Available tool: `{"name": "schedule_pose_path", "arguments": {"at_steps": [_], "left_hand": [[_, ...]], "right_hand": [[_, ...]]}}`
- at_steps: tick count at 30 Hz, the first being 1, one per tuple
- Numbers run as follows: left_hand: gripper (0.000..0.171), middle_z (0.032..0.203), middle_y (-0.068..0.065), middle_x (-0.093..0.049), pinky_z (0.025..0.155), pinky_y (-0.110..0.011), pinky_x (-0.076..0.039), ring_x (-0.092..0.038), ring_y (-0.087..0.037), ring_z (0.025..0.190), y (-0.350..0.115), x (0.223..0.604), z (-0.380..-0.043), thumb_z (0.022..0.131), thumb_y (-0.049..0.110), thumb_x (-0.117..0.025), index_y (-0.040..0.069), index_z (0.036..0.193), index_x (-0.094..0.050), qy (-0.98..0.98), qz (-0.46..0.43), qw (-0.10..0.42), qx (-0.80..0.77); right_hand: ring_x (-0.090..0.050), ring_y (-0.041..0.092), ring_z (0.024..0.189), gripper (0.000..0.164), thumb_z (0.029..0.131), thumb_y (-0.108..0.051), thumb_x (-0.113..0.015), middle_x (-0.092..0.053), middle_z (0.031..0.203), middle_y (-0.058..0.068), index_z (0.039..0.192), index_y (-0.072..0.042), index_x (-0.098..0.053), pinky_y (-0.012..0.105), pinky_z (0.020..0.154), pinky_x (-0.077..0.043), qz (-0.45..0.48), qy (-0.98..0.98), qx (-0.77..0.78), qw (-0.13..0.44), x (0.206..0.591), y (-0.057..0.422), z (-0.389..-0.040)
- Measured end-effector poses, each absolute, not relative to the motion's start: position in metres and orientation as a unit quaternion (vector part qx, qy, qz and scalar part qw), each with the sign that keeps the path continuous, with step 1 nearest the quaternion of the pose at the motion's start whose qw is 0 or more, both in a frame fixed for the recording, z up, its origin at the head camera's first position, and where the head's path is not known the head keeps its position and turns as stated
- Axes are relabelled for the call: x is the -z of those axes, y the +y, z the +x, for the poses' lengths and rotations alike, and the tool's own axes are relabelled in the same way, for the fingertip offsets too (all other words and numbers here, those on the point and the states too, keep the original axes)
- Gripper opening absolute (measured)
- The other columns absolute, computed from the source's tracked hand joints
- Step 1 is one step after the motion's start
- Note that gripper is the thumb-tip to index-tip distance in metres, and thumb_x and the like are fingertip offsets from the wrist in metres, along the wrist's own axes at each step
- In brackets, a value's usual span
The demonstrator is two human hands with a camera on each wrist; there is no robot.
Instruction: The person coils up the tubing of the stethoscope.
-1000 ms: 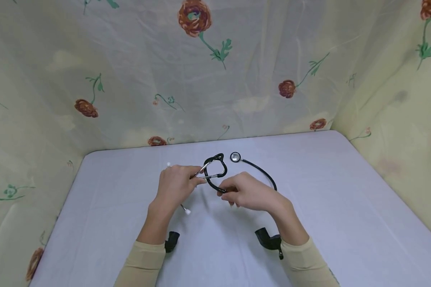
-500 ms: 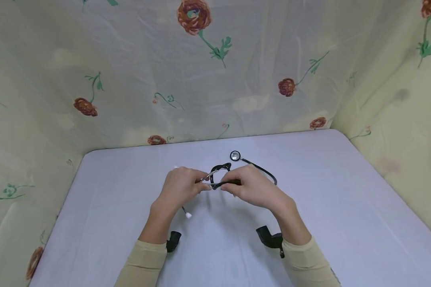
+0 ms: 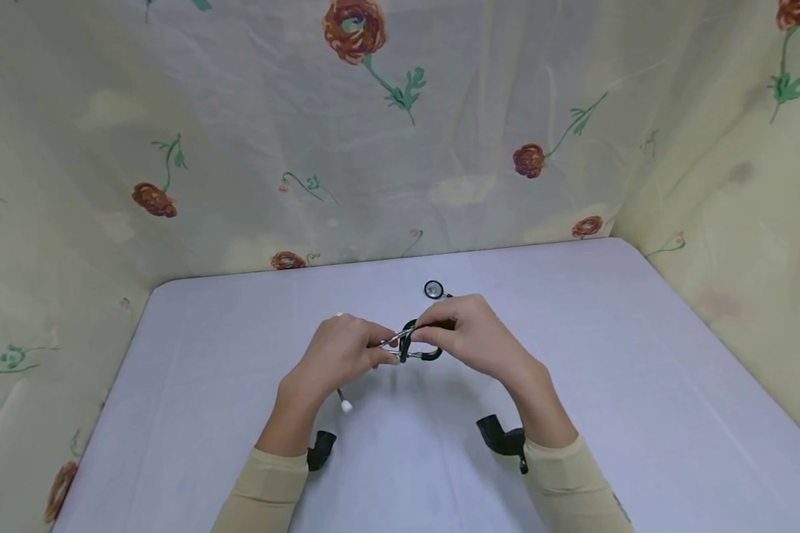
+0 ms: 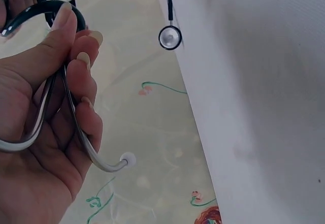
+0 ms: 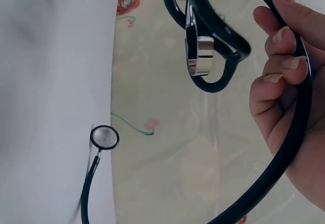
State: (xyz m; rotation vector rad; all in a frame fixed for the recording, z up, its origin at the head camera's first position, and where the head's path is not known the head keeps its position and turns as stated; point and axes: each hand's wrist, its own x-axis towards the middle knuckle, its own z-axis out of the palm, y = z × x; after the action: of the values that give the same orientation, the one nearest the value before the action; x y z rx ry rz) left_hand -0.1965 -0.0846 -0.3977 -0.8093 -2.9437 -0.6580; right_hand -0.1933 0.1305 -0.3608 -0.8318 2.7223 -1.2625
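Note:
A stethoscope with black tubing [image 5: 277,168] is held between both hands above the table. My left hand [image 3: 347,346] grips its metal ear tubes [image 4: 71,99], thumb pressed near where the black tubing crosses them. One white ear tip [image 3: 346,406] sticks out below that hand. Just to the right, my right hand [image 3: 483,337] pinches the black tubing between thumb and fingers. A black loop passes around the metal tubes between the hands, and a shiny metal spring band [image 5: 203,56] shows inside it. The round chest piece [image 3: 433,289] lies on the table behind the hands.
A white-covered table [image 3: 220,385] spreads beneath, with a flower-printed curtain [image 3: 240,133] around its back and sides. Black curved fittings [image 3: 503,437] sit by both wrists, close to the sleeve cuffs.
My left hand has shifted slightly right with the ear tubes. My right hand has risen and brought the tubing across them, so the loop now sits tighter between the hands. The chest piece stays put.

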Motion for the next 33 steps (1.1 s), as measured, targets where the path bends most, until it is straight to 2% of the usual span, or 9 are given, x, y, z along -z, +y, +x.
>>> {"name": "schedule_pose_path", "arguments": {"at_steps": [4,9,13,22,33], "left_hand": [[0.015,0.056,0.017,-0.061,0.051,-0.021,-0.036,-0.05,0.006,0.049,-0.082,0.396,-0.194,0.077,0.039,-0.071,0.031,0.09,-0.071,-0.935,-0.279,0.004,0.221],[0.014,0.054,0.02,-0.059,0.052,-0.02,-0.037,-0.05,0.009,0.05,-0.078,0.394,-0.191,0.076,0.042,-0.071,0.032,0.085,-0.07,-0.925,-0.306,0.009,0.225],[0.011,0.054,0.019,-0.06,0.052,-0.02,-0.038,-0.05,0.009,0.05,-0.075,0.392,-0.188,0.076,0.044,-0.07,0.035,0.083,-0.068,-0.919,-0.321,0.011,0.229],[0.011,0.055,0.018,-0.06,0.052,-0.02,-0.038,-0.05,0.009,0.051,-0.073,0.386,-0.183,0.077,0.044,-0.069,0.035,0.082,-0.067,-0.909,-0.337,0.005,0.243],[0.009,0.052,0.023,-0.054,0.049,-0.019,-0.034,-0.048,0.005,0.05,-0.069,0.378,-0.177,0.077,0.044,-0.07,0.037,0.078,-0.064,-0.9,-0.351,-0.012,0.258]], "right_hand": [[-0.054,0.012,0.064,0.006,0.079,-0.033,-0.072,-0.067,0.074,-0.008,0.079,-0.027,-0.071,0.025,0.056,-0.045,-0.25,0.871,0.423,0.004,0.362,0.133,-0.196],[-0.053,0.013,0.065,0.009,0.077,-0.037,-0.073,-0.066,0.074,-0.007,0.076,-0.029,-0.069,0.026,0.058,-0.044,-0.237,0.865,0.443,0.002,0.365,0.138,-0.199],[-0.055,0.013,0.069,0.01,0.077,-0.036,-0.073,-0.066,0.075,-0.005,0.077,-0.026,-0.07,0.025,0.061,-0.045,-0.233,0.862,0.45,0.007,0.364,0.141,-0.201],[-0.056,0.014,0.07,0.006,0.08,-0.021,-0.072,-0.066,0.077,0.002,0.08,-0.015,-0.072,0.027,0.066,-0.048,-0.206,0.857,0.47,0.036,0.341,0.144,-0.19],[-0.051,0.015,0.065,0.015,0.078,-0.034,-0.072,-0.062,0.075,0.011,0.08,-0.018,-0.072,0.028,0.06,-0.045,-0.214,0.837,0.5,0.066,0.366,0.16,-0.209]]}}
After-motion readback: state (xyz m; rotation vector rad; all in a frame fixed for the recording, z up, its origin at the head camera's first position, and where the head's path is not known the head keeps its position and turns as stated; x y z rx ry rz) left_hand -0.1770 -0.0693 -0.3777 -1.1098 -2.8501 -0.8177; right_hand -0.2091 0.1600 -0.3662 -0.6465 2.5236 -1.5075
